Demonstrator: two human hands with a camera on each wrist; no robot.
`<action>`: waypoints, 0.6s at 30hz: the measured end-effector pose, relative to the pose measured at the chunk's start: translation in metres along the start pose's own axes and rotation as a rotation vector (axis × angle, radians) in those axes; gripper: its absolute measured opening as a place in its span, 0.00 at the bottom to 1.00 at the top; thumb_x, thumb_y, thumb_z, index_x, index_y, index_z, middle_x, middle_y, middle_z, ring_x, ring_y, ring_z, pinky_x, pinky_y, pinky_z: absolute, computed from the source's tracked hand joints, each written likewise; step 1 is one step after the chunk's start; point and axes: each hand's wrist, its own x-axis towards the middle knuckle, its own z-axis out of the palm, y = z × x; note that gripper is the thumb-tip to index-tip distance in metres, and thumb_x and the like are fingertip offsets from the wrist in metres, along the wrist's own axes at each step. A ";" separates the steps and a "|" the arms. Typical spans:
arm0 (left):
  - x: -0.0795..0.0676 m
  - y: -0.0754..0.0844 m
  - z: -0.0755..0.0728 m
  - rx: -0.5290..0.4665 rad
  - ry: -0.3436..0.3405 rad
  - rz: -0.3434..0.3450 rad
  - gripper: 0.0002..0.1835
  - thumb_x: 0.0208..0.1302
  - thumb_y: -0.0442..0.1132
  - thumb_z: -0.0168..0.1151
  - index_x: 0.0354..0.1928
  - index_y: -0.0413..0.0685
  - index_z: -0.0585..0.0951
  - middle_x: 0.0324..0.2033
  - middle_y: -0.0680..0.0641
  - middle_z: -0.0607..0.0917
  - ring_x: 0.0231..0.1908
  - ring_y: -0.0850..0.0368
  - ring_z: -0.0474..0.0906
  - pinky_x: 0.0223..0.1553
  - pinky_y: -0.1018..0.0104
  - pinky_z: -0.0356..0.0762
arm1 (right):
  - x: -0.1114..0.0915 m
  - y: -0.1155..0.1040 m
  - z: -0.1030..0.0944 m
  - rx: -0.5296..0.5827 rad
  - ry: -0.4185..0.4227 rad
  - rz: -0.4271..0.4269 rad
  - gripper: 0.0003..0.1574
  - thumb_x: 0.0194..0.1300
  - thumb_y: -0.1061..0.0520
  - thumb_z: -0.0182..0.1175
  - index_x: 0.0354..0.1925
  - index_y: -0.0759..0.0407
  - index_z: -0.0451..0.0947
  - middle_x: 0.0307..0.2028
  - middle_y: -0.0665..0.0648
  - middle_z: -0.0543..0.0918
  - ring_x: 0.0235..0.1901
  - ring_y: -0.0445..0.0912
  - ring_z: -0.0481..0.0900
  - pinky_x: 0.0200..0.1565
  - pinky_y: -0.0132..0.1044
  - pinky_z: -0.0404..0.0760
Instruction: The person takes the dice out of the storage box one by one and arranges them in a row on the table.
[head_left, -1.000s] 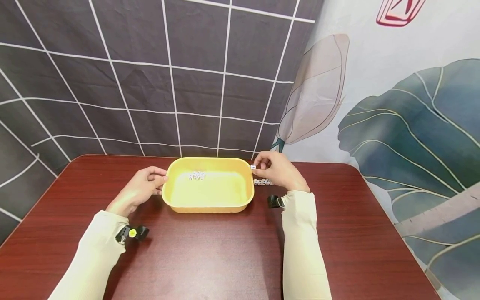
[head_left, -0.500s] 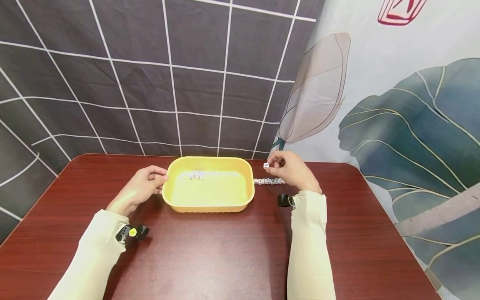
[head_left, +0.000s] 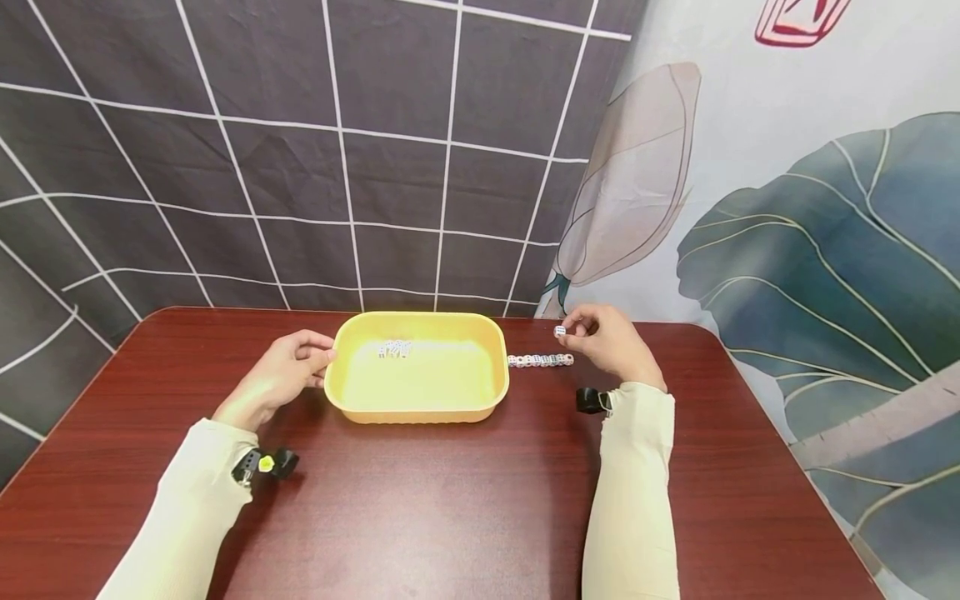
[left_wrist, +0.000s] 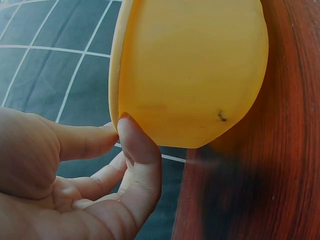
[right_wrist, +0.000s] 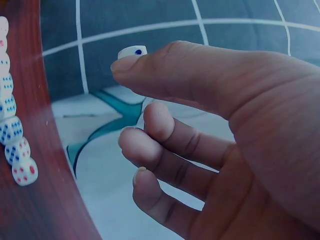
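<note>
Pinching, right hand (head_left: pixel 612 340): a white die (head_left: pixel 560 332) between thumb and finger, held in the air between two and three o'clock from the yellow tub (head_left: pixel 427 387).
Left hand (head_left: pixel 279 375): thumb and finger closed on the tub's rim at nine o'clock.
Row of dice (head_left: pixel 540 361): on the table (head_left: pixel 420 517), leading out at three o'clock.
Loose dice (head_left: pixel 395 349): clustered inside, towards ten o'clock.

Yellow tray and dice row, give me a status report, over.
Left hand pinching yellow tray. Right hand holding one die, apart from dice row. Loose dice inside tray. Nothing visible between held die and row.
</note>
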 end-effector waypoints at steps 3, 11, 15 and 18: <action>0.000 0.000 0.000 0.000 -0.002 -0.004 0.19 0.77 0.34 0.53 0.61 0.25 0.69 0.41 0.41 0.83 0.30 0.65 0.79 0.36 0.70 0.85 | -0.001 0.007 -0.001 -0.006 0.009 0.014 0.05 0.63 0.61 0.67 0.39 0.59 0.83 0.28 0.53 0.77 0.32 0.47 0.74 0.39 0.39 0.73; -0.001 -0.001 0.000 -0.016 -0.004 0.013 0.19 0.77 0.33 0.52 0.61 0.24 0.68 0.38 0.45 0.82 0.30 0.66 0.79 0.36 0.70 0.84 | -0.005 0.026 -0.002 -0.016 0.017 0.074 0.06 0.64 0.61 0.67 0.40 0.60 0.83 0.27 0.53 0.77 0.32 0.47 0.74 0.39 0.38 0.73; -0.001 -0.001 0.000 -0.010 -0.002 0.011 0.19 0.77 0.33 0.52 0.61 0.25 0.69 0.37 0.46 0.82 0.30 0.65 0.79 0.36 0.70 0.84 | -0.008 0.032 -0.001 -0.021 0.007 0.142 0.08 0.64 0.59 0.67 0.42 0.60 0.83 0.28 0.53 0.78 0.33 0.48 0.74 0.38 0.38 0.73; -0.001 -0.001 0.000 -0.007 0.000 0.011 0.19 0.77 0.33 0.53 0.61 0.25 0.69 0.37 0.46 0.82 0.30 0.65 0.79 0.36 0.71 0.84 | -0.009 0.035 -0.002 -0.028 -0.001 0.203 0.09 0.65 0.57 0.67 0.43 0.59 0.83 0.29 0.54 0.79 0.36 0.49 0.75 0.38 0.37 0.73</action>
